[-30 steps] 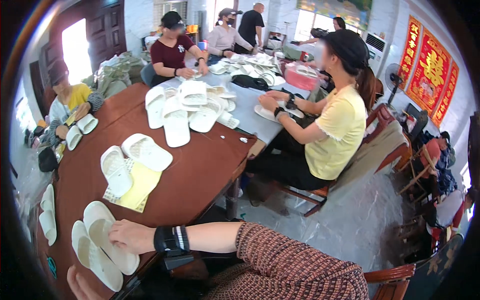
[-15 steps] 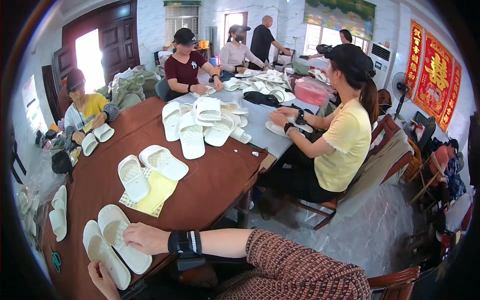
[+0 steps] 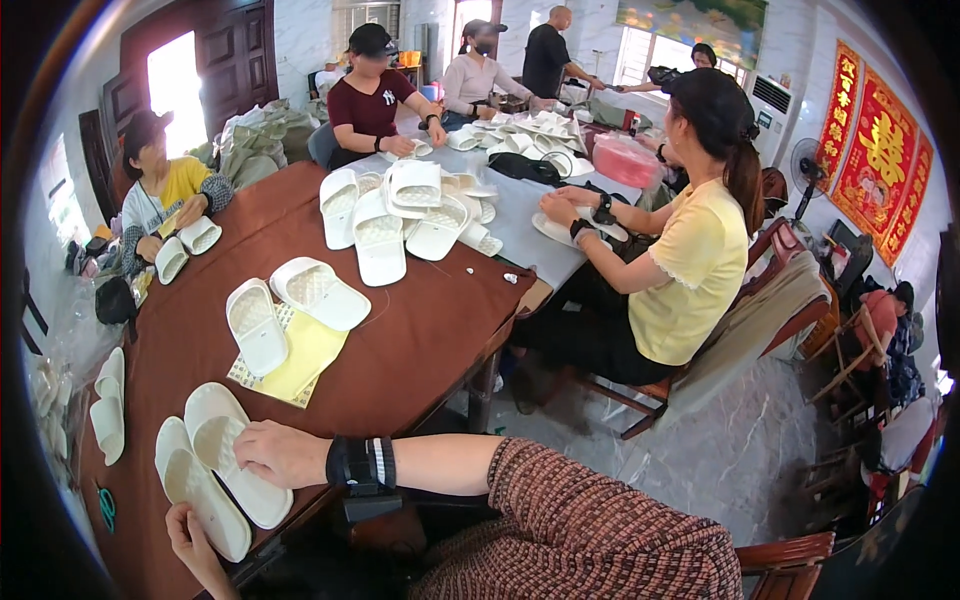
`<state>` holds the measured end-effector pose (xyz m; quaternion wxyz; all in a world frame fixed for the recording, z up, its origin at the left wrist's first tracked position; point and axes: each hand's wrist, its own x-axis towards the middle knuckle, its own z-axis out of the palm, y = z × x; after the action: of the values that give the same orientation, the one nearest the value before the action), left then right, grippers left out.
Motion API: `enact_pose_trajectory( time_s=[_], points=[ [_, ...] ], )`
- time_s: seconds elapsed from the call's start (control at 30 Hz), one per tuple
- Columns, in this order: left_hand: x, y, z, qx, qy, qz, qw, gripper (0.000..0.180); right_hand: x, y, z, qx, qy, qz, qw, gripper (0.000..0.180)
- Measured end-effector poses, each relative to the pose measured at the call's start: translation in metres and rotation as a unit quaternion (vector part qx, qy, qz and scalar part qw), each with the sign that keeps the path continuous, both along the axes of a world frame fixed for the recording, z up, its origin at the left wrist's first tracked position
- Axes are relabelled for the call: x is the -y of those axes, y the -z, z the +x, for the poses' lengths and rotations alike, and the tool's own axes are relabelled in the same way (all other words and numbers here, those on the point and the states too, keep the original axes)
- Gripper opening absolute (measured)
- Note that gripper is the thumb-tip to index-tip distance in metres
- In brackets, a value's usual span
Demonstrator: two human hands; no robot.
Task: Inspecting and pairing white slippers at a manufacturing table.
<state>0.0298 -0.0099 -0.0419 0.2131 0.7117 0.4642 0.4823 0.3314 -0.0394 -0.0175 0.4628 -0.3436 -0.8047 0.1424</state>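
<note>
The right hand lies flat, palm down and fingers loosely spread, on the nearer of two white slippers at the near-left edge of the brown table; it presses the slipper without closing round it. The second slipper lies just beside the first, to its left and touching it, and the left hand comes up from the table edge with its fingers curled on that slipper's near end; how firm that hold is cannot be told. Both slippers run with their long axes slanting from far-left to near-right, side by side, so the right hand sits across the toe half of one while the left hand is at the heel end of the other. The left hand is the nearer to the outer slipper, the right to the inner. Farther up the table another pair rests on a yellow sheet, well apart from both hands
</note>
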Motion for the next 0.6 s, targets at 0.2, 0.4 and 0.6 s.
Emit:
enact_pose_trajectory(
  time_s=[0.2,0.4,0.6],
  points=[
    [0.008,-0.006,0.001,0.008,0.0,-0.033,0.999,0.012,0.001,0.002,-0.002,-0.001,0.012,0.01,1.0,0.008],
    [0.037,-0.042,0.007,-0.036,-0.019,-0.057,0.998,0.01,-0.001,-0.001,-0.011,0.046,0.018,0.071,0.996,0.011],
    [0.026,-0.042,0.031,-0.032,-0.01,-0.037,0.999,0.011,0.004,-0.012,0.012,0.065,0.032,0.025,0.997,0.017]
  ],
)
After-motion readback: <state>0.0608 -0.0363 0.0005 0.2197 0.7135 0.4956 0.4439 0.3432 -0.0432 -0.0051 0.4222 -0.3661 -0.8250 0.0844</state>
